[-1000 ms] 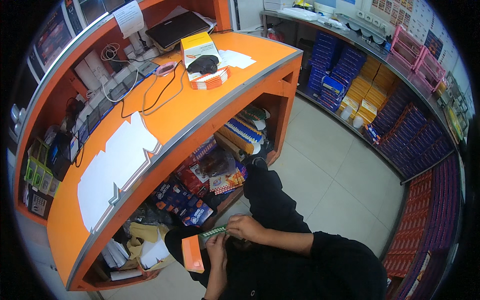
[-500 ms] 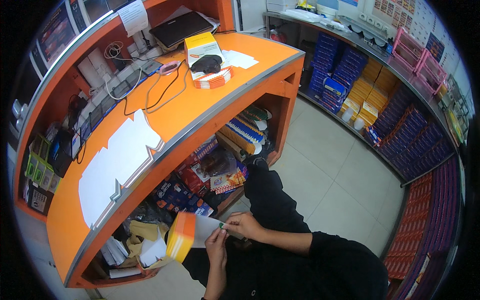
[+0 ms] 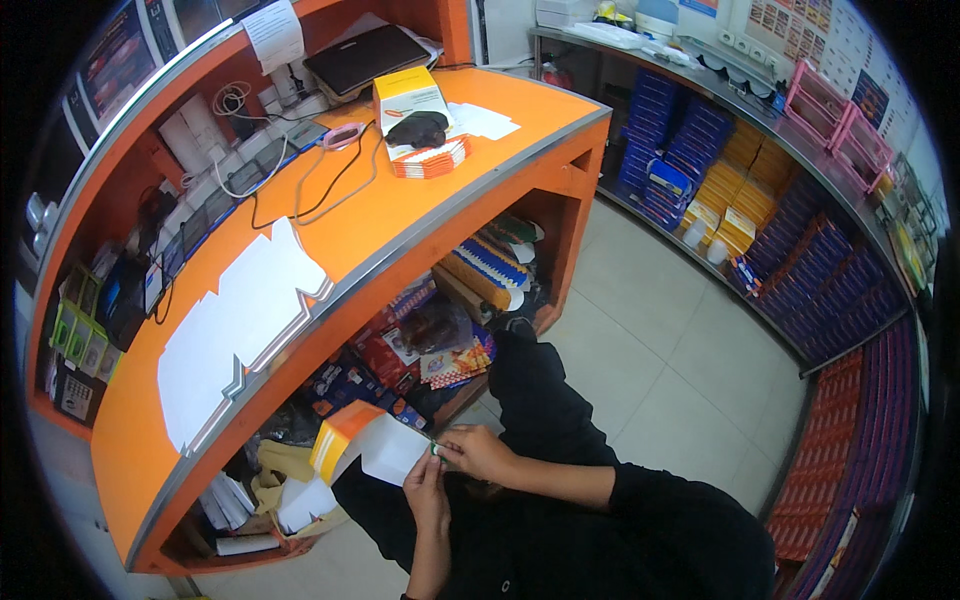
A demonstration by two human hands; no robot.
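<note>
An orange and white flat-folded cardboard box (image 3: 365, 445) is held in front of me, low in the view. My left hand (image 3: 425, 490) pinches its near white flap from below. My right hand (image 3: 478, 452) grips the same flap's edge from the right, with a small green thing at the fingertips. The box's orange end points left toward the shelf under the counter. Both forearms are in black sleeves.
A curved orange counter (image 3: 400, 215) arcs above, carrying white flat sheets (image 3: 235, 320), cables, a stack of orange cards with a black object (image 3: 420, 130) and a laptop (image 3: 365, 58). Packets fill the shelf beneath (image 3: 420, 345). Blue, yellow and red stock lines the right wall (image 3: 790, 250).
The box has turned from its orange face to its white flap. It moved up and right between my hands, which now meet at the flap's edge.
</note>
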